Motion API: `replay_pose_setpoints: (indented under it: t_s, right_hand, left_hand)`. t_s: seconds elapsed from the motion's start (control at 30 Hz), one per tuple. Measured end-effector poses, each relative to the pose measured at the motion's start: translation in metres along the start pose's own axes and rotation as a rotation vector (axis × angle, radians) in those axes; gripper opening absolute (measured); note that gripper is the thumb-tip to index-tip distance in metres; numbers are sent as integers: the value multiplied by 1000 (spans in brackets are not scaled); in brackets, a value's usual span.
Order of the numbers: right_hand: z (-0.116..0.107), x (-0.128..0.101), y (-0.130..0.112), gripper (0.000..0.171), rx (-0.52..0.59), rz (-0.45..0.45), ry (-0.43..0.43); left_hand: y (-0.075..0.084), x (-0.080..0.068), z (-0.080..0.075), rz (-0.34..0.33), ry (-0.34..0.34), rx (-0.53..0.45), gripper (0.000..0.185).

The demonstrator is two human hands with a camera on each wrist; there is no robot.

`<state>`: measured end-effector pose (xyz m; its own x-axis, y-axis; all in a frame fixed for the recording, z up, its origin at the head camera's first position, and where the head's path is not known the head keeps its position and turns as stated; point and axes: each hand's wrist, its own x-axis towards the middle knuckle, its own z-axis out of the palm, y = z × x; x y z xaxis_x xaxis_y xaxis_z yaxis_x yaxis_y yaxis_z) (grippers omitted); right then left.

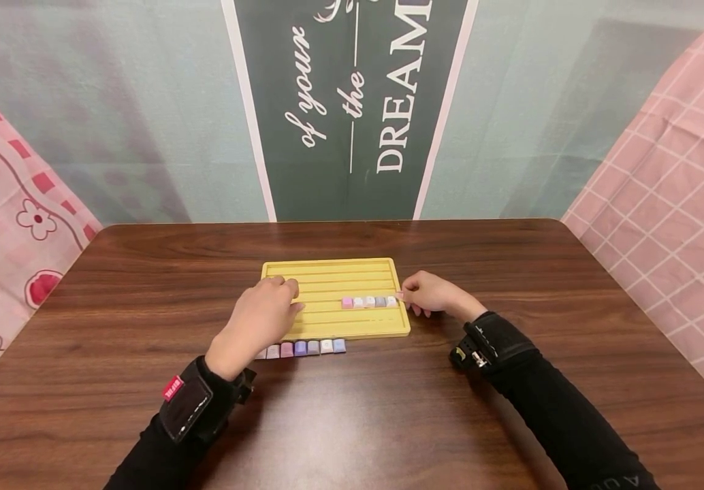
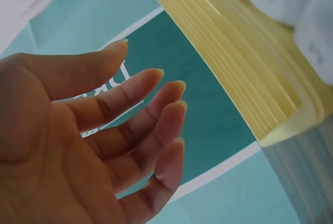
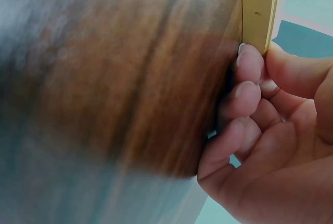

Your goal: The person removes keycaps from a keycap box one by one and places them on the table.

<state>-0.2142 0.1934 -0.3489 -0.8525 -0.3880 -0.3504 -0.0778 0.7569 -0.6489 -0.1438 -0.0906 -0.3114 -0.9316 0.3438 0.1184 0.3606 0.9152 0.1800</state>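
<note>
We find the yellow tray (image 1: 321, 328) on the table (image 1: 352, 422), with five keycaps (image 1: 370, 302) side by side at the right end of one groove: pink, white, white, grey, white. We see the right hand (image 1: 430, 292) pinching the tray's right edge between thumb and finger. The left hand (image 1: 260, 309) hangs over the tray's left part, thumb and loosely bent fingers apart. Just in front of the tray we see a second row (image 1: 300, 349) of caps, its left end partly hidden by that hand. Behind the table hangs a lettered cloth (image 1: 352, 194).
</note>
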Motion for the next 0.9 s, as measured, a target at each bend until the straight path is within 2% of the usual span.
replay_pose_setpoints:
  t_s: [0.3,0.53,0.67,0.9]
  right_hand:
    - [-1,2,1,33,-8,12,-5]
    - [0,2,1,32,-10,15,-5]
    - [0,2,2,32,-10,7,-2]
    - [0,2,1,31,-8,-8,-5]
  left_hand:
    - [-19,3,-4,-121,-94,-56,17]
    - [-32,5,-5,-224,-125,-95,15]
    - [-39,6,-5,-280,-152,-101,21]
    - [-51,8,-2,-331,-282,-97,19]
